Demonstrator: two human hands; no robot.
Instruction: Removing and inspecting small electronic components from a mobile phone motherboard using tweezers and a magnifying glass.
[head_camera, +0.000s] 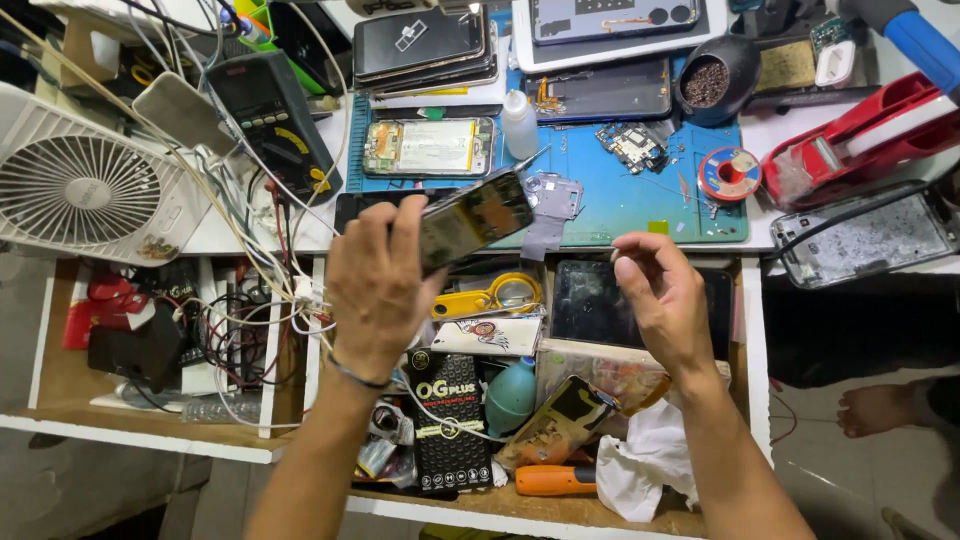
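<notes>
We've got the opened phone (472, 217) clamped in our left hand (378, 290), long axis tilting up to the right over the drawer (752, 350), while our right hand (662, 300) hovers empty, fingers curled, just right of it.

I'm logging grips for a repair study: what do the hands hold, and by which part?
The left hand holds an opened phone by its lower end, fingers wrapped over the edge. The right hand appears to hold nothing, fingertips pinched together; anything tiny between them cannot be told.
</notes>
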